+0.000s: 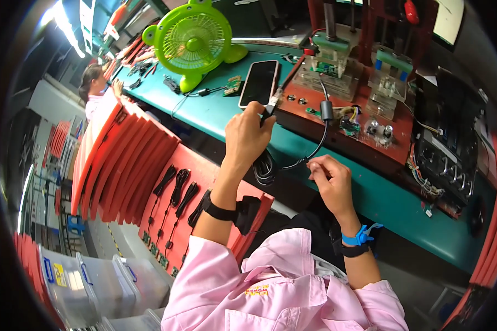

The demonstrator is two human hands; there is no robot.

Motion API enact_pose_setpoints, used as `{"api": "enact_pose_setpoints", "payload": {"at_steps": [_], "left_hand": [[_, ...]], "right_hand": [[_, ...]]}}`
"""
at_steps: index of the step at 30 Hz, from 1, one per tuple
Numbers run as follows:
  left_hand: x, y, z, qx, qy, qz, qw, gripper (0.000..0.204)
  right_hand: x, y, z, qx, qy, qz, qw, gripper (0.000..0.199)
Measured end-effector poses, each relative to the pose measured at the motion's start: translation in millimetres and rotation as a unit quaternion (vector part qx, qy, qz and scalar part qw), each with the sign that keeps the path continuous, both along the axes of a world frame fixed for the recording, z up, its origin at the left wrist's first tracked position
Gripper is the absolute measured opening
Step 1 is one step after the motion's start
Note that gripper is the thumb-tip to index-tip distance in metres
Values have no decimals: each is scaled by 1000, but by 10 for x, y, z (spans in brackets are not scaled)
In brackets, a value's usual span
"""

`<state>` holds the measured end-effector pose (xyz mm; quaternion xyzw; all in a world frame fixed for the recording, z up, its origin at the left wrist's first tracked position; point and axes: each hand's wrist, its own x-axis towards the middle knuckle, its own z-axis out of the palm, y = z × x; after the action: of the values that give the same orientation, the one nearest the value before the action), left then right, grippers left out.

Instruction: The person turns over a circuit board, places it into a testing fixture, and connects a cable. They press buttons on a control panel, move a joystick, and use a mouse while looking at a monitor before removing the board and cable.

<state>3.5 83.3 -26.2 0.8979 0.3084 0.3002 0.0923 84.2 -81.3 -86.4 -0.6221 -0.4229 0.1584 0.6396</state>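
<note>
My left hand is closed on the black USB plug of a cable. The metal end of the plug meets a connector at the left edge of the red test fixture; whether it is fully seated I cannot tell. Below that hand hangs the cable's bundled black coil. From there the cable runs right, then up through a black ferrite bead to a green circuit board in the fixture. My right hand has curled fingers, their tips beside the cable; what they pinch, if anything, is hidden.
A phone lies on the green bench beside a green fan. Red foam trays stand stacked at left, one holding several bundled cables. Clear bins sit lower left. Another person works farther off.
</note>
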Motion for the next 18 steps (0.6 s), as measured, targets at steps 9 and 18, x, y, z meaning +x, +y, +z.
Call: {"api": "enact_pose_setpoints", "payload": {"at_steps": [9,18], "left_hand": [[117,205,621,-52,109,-170,978,16],[601,282,480,122,224,-212,943,24]], "right_hand": [[77,-15,-79,13,52,-21,998,12],[75,-4,-102,18,52,-4,998,14]]}}
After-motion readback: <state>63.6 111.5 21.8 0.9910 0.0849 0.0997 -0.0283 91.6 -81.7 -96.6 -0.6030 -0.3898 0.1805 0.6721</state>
